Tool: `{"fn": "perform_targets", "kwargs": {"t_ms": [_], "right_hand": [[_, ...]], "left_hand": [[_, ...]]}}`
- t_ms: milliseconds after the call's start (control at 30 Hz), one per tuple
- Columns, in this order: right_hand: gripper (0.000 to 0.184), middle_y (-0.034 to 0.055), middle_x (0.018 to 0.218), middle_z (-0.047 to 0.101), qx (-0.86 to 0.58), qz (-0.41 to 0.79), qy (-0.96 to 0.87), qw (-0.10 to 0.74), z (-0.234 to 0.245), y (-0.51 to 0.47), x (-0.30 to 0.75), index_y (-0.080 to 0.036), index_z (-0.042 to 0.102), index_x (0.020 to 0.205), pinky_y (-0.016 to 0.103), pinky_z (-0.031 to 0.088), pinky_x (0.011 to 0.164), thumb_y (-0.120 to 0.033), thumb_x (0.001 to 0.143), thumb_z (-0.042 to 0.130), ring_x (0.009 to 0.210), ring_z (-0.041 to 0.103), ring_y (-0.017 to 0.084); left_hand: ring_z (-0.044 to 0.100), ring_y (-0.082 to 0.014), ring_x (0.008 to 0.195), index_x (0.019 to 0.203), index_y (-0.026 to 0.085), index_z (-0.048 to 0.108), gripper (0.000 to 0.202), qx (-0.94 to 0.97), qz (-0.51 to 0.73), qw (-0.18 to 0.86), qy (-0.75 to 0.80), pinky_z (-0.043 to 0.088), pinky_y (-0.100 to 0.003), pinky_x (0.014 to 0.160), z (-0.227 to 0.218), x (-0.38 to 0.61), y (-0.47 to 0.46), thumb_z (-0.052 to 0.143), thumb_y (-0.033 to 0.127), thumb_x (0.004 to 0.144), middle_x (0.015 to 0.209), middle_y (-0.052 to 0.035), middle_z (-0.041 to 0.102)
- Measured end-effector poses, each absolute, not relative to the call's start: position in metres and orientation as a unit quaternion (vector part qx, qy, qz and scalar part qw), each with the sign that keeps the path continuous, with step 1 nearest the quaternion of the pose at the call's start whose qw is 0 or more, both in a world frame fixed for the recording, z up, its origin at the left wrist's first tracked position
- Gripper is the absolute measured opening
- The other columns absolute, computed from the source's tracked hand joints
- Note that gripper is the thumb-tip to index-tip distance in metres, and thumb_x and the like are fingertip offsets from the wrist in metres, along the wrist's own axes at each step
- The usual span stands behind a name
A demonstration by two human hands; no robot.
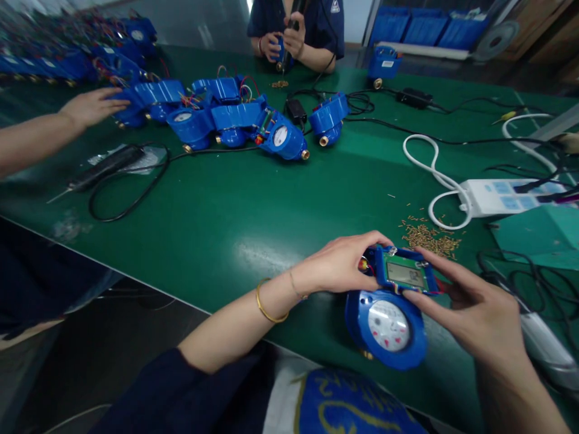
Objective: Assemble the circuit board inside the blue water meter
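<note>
My left hand (339, 262) and my right hand (470, 307) hold a blue plastic meter housing (380, 268) by its edges, just above the green work table (194, 223). Its green circuit board with a small LCD screen (404, 274) faces up. Below my hands lies a blue water meter body (386, 328) with a round white dial, apparently joined to the housing. Thin wires show at the housing's left end, partly behind my left fingers. Several small brass pieces (429, 239) lie scattered just beyond my right fingers.
A white power strip (502, 199) and white cable (434, 169) lie to the right. Several blue water meters (280, 135) with wires sit mid-table. A co-worker's hand (93, 107) rests on them, and another person (283, 51) across the table holds a meter. A black soldering iron (106, 167) lies left.
</note>
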State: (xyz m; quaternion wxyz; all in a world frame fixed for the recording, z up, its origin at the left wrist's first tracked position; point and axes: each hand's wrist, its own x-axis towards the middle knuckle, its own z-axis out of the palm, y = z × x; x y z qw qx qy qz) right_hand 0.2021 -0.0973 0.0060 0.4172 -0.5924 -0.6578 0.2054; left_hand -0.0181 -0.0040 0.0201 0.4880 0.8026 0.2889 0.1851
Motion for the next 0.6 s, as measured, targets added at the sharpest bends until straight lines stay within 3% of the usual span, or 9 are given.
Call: {"fn": "perform_targets", "kwargs": {"t_ms": [100, 233, 400, 600], "right_hand": [[0.058, 0.0016, 0.121, 0.072, -0.598, 0.227, -0.634, 0.434, 0.005, -0.099, 0.202, -0.025, 0.067, 0.129, 0.026, 0.061, 0.09, -0.035, 0.074, 0.084, 0.101, 0.073, 0.02], [0.06, 0.0001, 0.124, 0.071, -0.609, 0.239, -0.616, 0.439, -0.001, -0.102, 0.203, -0.028, 0.067, 0.13, 0.029, 0.06, 0.095, -0.036, 0.073, 0.085, 0.106, 0.071, 0.021], [0.06, -0.0009, 0.127, 0.069, -0.603, 0.23, -0.638, 0.42, -0.004, -0.104, 0.205, -0.029, 0.064, 0.133, 0.024, 0.06, 0.094, -0.036, 0.076, 0.083, 0.108, 0.07, 0.019], [0.052, 0.0037, 0.123, 0.071, -0.576, 0.19, -0.71, 0.358, 0.01, -0.1, 0.205, -0.022, 0.063, 0.133, 0.021, 0.061, 0.089, -0.037, 0.084, 0.075, 0.108, 0.07, 0.02]], "left_hand": [[0.067, -0.0246, 0.1, 0.116, 0.018, 0.059, 0.046, 0.817, 0.173, 0.448, 0.318, 0.05, -0.032, 0.081, 0.02, -0.013, -0.004, 0.078, 0.032, 0.077, 0.112, -0.0075, 0.071], [0.068, -0.0222, 0.096, 0.108, 0.02, 0.063, 0.032, 0.794, 0.227, 0.447, 0.344, 0.051, -0.03, 0.078, 0.011, -0.007, -0.013, 0.074, 0.029, 0.079, 0.105, -0.0039, 0.073], [0.068, -0.023, 0.103, 0.11, 0.019, 0.065, 0.031, 0.78, 0.285, 0.435, 0.347, 0.052, -0.032, 0.087, -0.002, -0.004, -0.023, 0.07, 0.022, 0.079, 0.111, -0.0058, 0.073], [0.065, -0.0245, 0.112, 0.12, 0.017, 0.062, 0.039, 0.778, 0.292, 0.456, 0.318, 0.051, -0.036, 0.098, -0.005, -0.009, -0.024, 0.066, 0.018, 0.082, 0.118, -0.0094, 0.07]]}}
